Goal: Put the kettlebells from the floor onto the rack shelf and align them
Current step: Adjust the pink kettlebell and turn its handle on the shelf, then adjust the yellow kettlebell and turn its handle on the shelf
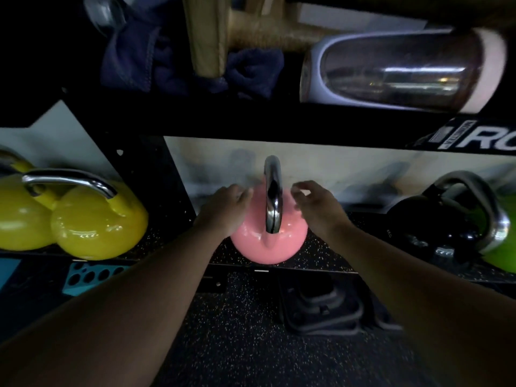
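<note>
A pink kettlebell (268, 241) stands upright on the speckled lower rack shelf (321, 259), its steel handle edge-on to me. My left hand (226, 209) rests flat against the bell's left side. My right hand (318, 203) hovers just right of the handle, fingers spread and curled, holding nothing. Two yellow kettlebells (97, 222) sit close together at the shelf's left. A black kettlebell (435, 222) and a green one (502, 255) stand at the right.
A black upper shelf beam (251, 121) runs just above the handle. On it lie a dark blue towel (173, 60), a wooden piece and a shaker bottle (396, 68). A black foot plate (321, 308) sits on the speckled floor below.
</note>
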### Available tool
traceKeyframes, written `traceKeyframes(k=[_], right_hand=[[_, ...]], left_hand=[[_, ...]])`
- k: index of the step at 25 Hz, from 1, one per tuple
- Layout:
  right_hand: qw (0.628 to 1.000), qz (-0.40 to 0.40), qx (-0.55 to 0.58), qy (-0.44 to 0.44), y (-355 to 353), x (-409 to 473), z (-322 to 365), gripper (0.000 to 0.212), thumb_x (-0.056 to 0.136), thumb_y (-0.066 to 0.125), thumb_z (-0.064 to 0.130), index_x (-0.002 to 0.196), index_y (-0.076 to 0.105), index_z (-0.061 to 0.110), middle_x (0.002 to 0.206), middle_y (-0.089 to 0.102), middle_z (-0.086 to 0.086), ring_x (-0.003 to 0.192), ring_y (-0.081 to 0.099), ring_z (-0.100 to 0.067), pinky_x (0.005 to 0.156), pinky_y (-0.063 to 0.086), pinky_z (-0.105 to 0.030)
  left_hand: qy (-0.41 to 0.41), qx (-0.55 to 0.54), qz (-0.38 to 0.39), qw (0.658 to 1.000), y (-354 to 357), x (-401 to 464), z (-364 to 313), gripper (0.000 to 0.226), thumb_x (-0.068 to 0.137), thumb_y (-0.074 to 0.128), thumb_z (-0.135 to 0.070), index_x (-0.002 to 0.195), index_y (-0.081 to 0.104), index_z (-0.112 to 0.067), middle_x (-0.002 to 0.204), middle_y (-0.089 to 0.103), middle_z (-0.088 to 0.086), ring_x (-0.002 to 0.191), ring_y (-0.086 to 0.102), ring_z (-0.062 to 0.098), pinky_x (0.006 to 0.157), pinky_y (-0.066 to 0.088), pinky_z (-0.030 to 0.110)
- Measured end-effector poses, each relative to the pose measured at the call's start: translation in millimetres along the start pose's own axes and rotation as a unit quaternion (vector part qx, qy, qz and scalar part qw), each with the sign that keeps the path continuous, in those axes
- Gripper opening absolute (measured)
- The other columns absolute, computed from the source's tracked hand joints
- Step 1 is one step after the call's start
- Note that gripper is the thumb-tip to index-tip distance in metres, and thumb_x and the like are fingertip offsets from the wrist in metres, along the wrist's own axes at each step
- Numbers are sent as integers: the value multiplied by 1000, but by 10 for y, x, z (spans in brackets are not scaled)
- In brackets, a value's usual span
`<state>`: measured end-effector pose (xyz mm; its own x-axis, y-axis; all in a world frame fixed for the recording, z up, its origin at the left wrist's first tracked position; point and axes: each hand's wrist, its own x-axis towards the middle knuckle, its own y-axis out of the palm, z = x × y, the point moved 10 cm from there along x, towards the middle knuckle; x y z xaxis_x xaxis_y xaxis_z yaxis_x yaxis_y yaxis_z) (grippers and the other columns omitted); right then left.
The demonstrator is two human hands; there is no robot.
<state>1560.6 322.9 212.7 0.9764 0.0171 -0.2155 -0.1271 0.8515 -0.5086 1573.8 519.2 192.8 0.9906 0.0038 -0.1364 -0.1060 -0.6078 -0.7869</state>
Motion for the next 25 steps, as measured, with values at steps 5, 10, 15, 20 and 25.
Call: traceKeyframes(k=[5, 10, 15, 20, 25], right_hand=[[976, -75, -181, -91, -315, -241, 400, 30, 99, 51, 38, 104, 68, 14, 93, 70, -7, 79, 62, -21, 66, 45, -28], [953, -61, -231, -186, 484, -448, 962, 23, 95, 50, 41, 97, 64, 23, 83, 72, -2, 72, 67, -28, 67, 54, -37], [944, -43, -236, -225, 1863, -553, 1615, 33, 92, 46, 53, 93, 62, 25, 69, 61, 10, 72, 66, -22, 61, 45, -30], [954, -11, -144, -264, 3109, -444, 2238, 23, 92, 53, 46, 106, 61, 30, 88, 63, 4, 80, 60, -14, 75, 52, -35], [965, -84, -162, -186, 3585, -2, 2371, 47, 94, 55, 46, 132, 53, 19, 128, 51, -13, 121, 46, -34, 100, 40, -40]], left_hand=[[-30, 75, -123, 989, -714, -432, 550, 40, 95, 48, -45, 125, 61, -21, 129, 62, 7, 117, 60, 32, 98, 48, 45], [-32, 85, -223, 971, -1301, -700, 1071, 26, 93, 51, -44, 102, 66, -26, 112, 64, 2, 108, 59, 30, 90, 42, 42], [-52, 81, -311, 946, -2232, -912, 2142, 35, 91, 47, -54, 110, 59, -26, 123, 57, 3, 118, 49, 32, 90, 44, 46], [-157, -83, -287, 941, -2792, -778, 3181, 73, 92, 51, -59, 149, 30, -19, 148, 37, 16, 130, 39, 43, 98, 38, 55], [-193, -186, -178, 947, -2648, -349, 3439, 90, 88, 51, -68, 157, 15, -22, 162, 22, 12, 140, 32, 46, 108, 33, 56]])
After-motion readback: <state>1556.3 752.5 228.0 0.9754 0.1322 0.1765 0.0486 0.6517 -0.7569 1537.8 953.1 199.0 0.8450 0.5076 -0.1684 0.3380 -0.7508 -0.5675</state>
